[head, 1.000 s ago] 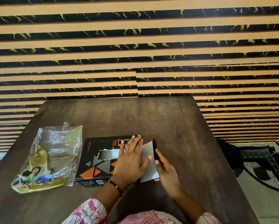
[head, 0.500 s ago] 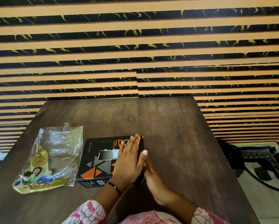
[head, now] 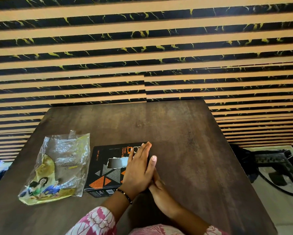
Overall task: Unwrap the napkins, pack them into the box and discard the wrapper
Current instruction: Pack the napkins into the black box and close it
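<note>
Leftmost on the counter (head: 184,133), the wrapper (head: 57,167) lies flat and crumpled, clear plastic with a yellow printed lower end, its long axis running near-to-far with a slight lean, a torn tab at the far edge. It touches neither hand and sits just beside the left side of the box (head: 108,168). Box: black, orange triangles, lying flat, closed at the right end as far as can be seen; a torn window in its top shows pale napkins (head: 117,162) inside. Left hand (head: 139,168) lies palm-down on the right part of the box top, fingers straight and together, pointing far, thumb spread off the right edge. Right hand (head: 159,189) is pressed against the right end of the box under the left thumb; its fingertips are hidden, so I cannot tell whether they curl round anything. Judgement: packing looks finished; discarding the wrapper remains. Wrapper lies left of both hands, across the box, so the left hand is the nearer one and has a short reach over the box top; the right hand would have to cross the left arm.
</note>
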Demonstrator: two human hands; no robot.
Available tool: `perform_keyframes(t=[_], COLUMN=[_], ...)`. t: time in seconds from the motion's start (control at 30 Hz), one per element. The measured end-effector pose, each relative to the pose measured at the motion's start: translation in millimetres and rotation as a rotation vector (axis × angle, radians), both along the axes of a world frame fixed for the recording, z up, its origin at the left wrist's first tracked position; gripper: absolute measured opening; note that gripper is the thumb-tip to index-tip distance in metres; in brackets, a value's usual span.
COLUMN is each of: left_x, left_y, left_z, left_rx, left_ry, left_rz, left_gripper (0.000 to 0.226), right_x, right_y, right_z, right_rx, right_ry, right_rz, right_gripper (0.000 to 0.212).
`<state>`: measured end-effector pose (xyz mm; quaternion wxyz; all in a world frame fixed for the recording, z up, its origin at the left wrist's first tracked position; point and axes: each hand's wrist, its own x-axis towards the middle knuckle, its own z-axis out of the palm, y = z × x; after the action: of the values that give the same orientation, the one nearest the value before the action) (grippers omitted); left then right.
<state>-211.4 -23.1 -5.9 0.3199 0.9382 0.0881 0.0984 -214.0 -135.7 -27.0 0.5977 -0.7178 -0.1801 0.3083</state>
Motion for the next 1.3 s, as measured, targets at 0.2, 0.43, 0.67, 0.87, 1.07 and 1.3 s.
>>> perform_keyframes(t=[0.2, 0.43, 0.67, 0.87, 1.07, 1.3], left_x=[-11.2, -62.2, -66.9, -16.6, 53.0, 132.1], left_y=[11.4, 72.7, 101.9, 135.9, 184.3, 237.5], left_z=[11.5, 3.8, -11.4, -9.2, -10.3, -11.0], left_rx=[-0.166, 0.293, 0.438, 0.448, 0.475, 0.492], left_ry=[-0.042, 0.056, 0.204, 0.189, 0.171, 0.163], left_rz=[-0.016, 0.110, 0.022, 0.031, 0.049, 0.017], left_gripper=[0.066, 0.063, 0.059, 0.057, 0.057, 0.065], right_x=[5.4, -3.3, 11.2, 60.3, 126.5, 206.9], right_y=[10.1, 50.7, 73.7, 108.0, 156.5, 207.8], right_z=[9.9, 17.7, 13.1, 14.0, 12.4, 10.4], right_rx=[-0.251, -0.761, -0.888, -0.872, -0.859, -0.876], right_ry=[-0.205, -0.868, -0.896, -0.915, -0.905, -0.884], right_rz=[-0.131, -0.022, -0.009, -0.039, -0.023, 0.019], right_gripper=[0.059, 0.064, 0.061, 0.060, 0.065, 0.069])
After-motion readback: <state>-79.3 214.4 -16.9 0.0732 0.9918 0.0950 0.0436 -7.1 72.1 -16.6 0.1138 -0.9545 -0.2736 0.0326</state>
